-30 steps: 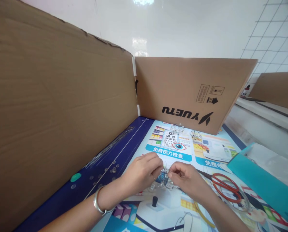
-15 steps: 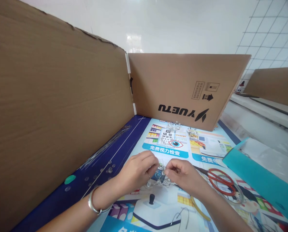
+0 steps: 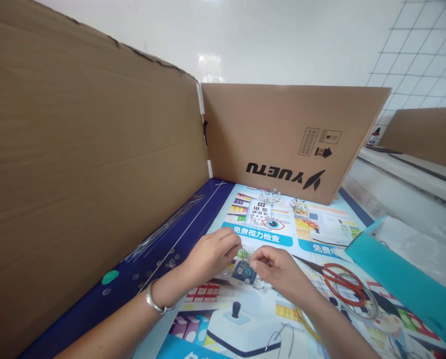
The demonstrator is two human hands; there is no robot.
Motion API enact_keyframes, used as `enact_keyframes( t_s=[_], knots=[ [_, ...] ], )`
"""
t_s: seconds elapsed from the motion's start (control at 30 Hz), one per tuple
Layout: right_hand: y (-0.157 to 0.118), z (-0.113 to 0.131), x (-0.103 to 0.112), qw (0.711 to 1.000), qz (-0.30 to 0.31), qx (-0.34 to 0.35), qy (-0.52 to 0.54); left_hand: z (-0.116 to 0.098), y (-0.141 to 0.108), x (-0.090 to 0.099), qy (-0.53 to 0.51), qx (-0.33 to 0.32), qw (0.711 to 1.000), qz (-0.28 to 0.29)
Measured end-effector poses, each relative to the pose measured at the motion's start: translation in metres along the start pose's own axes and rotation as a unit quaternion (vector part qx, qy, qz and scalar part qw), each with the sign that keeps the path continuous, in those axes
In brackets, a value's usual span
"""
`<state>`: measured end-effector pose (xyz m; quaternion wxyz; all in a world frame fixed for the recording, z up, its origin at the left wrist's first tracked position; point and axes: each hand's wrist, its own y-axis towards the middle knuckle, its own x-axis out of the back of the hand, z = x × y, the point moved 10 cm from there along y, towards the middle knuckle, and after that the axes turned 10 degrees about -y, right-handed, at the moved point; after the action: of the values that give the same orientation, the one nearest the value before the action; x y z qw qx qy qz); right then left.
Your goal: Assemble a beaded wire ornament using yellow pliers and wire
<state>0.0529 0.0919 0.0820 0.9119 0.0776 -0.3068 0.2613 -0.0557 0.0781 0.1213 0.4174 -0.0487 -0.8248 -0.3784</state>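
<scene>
My left hand (image 3: 215, 254) is closed, its curled fingers at the left side of a small piece of clear beads on thin wire (image 3: 247, 267). From the right, my right hand (image 3: 277, 267) pinches at the same beaded wire with thumb and forefinger. Both hands are low over the printed sheet, a short gap between them. The fingers partly hide the beads, and the exact spot each hand grips is hard to make out. A pair of scissors (image 3: 344, 284) with red-orange handles lies just right of my right hand.
Cardboard panels (image 3: 294, 134) stand at the back and left. Loose clear beads (image 3: 172, 259), a green piece (image 3: 110, 277) and thin wires (image 3: 163, 224) lie on the blue strip. Finished-looking bead clusters (image 3: 271, 197) sit at the back. A teal box (image 3: 402, 279) stands right; bent wire (image 3: 283, 339) lies in front.
My left hand has shifted slightly left and up, and my right hand slightly left. The beaded wire between them has changed shape, with more of the sheet showing. The view has moved a little.
</scene>
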Motion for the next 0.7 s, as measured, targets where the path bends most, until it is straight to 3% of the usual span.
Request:
enact_keyframes(
  t_s=[0.17, 0.37, 0.53, 0.7],
  knots=[
    [0.002, -0.005, 0.010, 1.000, -0.015, 0.000, -0.023, 0.039, -0.002, 0.003, 0.005, 0.034, 0.999, -0.014],
    [-0.011, -0.015, 0.018, 0.981, 0.002, -0.009, -0.196, 0.088, -0.010, 0.008, 0.018, 0.103, 0.994, -0.018],
    [-0.039, -0.041, 0.033, 0.940, -0.011, -0.014, -0.342, 0.120, -0.018, 0.013, 0.027, 0.140, 0.989, -0.029],
    [-0.072, -0.082, 0.043, 0.875, -0.068, 0.045, -0.478, 0.136, -0.024, 0.011, 0.016, 0.163, 0.986, -0.024]
  ],
)
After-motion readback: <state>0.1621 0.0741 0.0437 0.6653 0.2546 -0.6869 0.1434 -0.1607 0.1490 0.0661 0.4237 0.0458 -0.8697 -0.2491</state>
